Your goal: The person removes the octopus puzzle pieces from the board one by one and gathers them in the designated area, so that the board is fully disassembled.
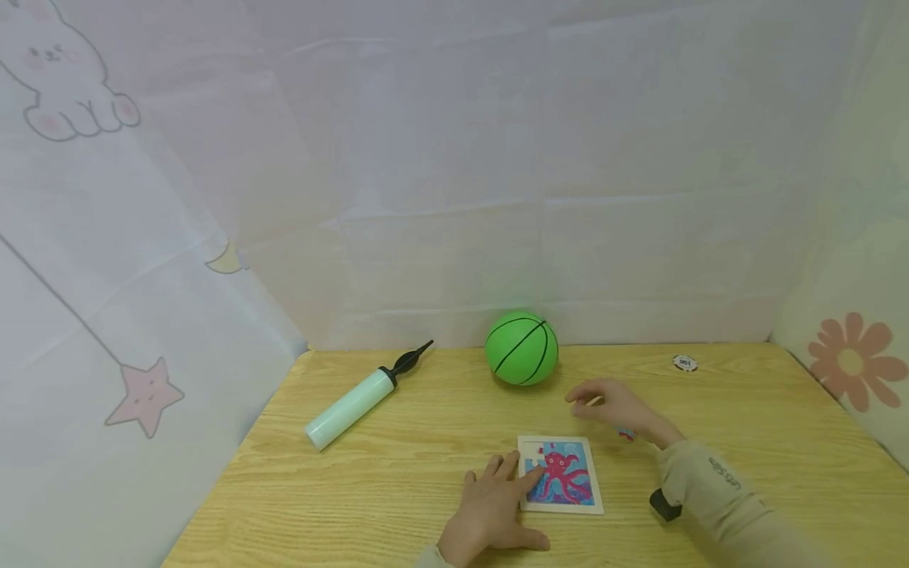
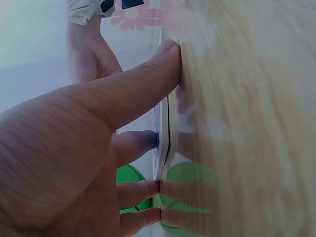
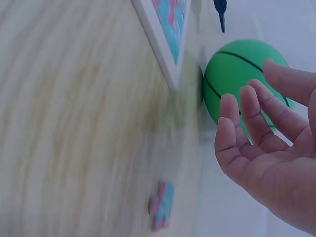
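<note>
A small square puzzle board with a pink octopus on blue lies on the wooden table. My left hand lies flat beside it, straight fingers touching its left edge; in the left wrist view those fingers press against the board's rim. My right hand hovers just behind the board, fingers loosely bent and empty, as the right wrist view shows. A loose pink-and-blue puzzle piece lies on the table under that hand.
A green ball stands at the back of the table by the cloth wall. A pale green hand pump with a black nozzle lies at the left. A small round token sits at the back right.
</note>
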`<act>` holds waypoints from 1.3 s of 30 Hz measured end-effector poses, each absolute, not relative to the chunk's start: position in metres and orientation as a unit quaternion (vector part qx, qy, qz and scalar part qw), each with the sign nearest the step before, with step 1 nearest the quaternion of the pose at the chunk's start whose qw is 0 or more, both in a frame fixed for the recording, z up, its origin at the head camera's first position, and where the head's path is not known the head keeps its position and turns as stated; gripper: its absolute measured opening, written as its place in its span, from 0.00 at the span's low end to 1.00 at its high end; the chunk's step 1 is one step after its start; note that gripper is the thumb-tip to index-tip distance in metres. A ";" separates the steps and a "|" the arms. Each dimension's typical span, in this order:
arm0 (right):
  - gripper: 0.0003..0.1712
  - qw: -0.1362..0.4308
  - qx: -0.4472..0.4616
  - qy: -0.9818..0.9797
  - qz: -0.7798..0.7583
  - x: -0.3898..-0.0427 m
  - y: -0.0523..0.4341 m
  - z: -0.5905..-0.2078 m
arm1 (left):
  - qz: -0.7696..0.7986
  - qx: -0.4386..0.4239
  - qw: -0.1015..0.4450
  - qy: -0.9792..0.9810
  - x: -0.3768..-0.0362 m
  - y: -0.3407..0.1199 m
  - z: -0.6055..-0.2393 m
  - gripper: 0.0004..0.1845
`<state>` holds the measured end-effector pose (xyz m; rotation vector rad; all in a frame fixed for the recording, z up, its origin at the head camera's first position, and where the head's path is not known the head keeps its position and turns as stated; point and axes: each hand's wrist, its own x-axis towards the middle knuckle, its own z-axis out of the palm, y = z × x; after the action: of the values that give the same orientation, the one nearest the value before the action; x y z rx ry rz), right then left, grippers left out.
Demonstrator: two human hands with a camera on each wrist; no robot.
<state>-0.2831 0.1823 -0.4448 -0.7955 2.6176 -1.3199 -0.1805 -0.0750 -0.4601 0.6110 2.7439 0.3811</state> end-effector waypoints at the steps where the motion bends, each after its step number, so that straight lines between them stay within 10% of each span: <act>1: 0.17 0.055 -0.267 0.857 -0.437 -0.282 0.178 -0.446 | 0.132 0.212 0.153 0.956 -0.181 -0.075 -0.460 0.48; 39: 0.08 0.113 -0.289 0.883 -0.353 -0.274 0.142 -0.459 | 0.135 0.216 0.158 0.954 -0.182 -0.075 -0.461 0.47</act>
<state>-0.2735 0.1418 -0.4593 -0.8466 2.5894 -1.0359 -0.1820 -0.0750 -0.4608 0.6180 2.7293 0.3866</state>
